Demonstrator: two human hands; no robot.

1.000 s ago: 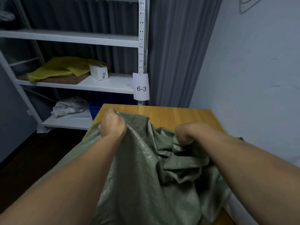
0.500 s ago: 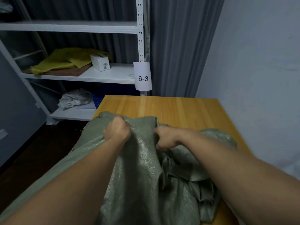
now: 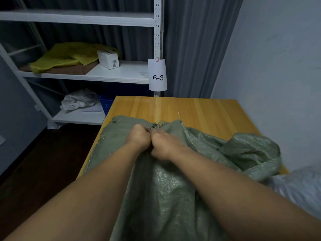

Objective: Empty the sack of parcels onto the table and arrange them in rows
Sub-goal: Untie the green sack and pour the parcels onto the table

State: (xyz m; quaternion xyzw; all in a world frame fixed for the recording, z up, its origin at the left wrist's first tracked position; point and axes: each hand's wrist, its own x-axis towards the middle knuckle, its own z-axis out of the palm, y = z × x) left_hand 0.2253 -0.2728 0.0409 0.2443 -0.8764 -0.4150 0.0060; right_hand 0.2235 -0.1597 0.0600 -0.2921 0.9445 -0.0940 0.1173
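A green woven sack (image 3: 166, 185) lies crumpled over the near half of the wooden table (image 3: 199, 110), its frayed edge toward the far side. My left hand (image 3: 139, 136) grips that edge in a fist. My right hand (image 3: 165, 143) grips the sack right beside it, the two fists touching. A bunched fold of sack (image 3: 251, 150) bulges at the right. No parcels show; whatever is in the sack is hidden.
A white metal shelf (image 3: 121, 72) stands behind the table at left with a small white box (image 3: 108, 59), yellow bags (image 3: 66, 56) and a "6-3" label (image 3: 157, 75). A white bag (image 3: 79, 100) and blue crate (image 3: 106, 104) sit lower. Grey curtain behind, wall at right.
My right hand has moved left along the sack until it meets my left hand. The sack's edge has been drawn farther onto the table, and the camera has tilted down.
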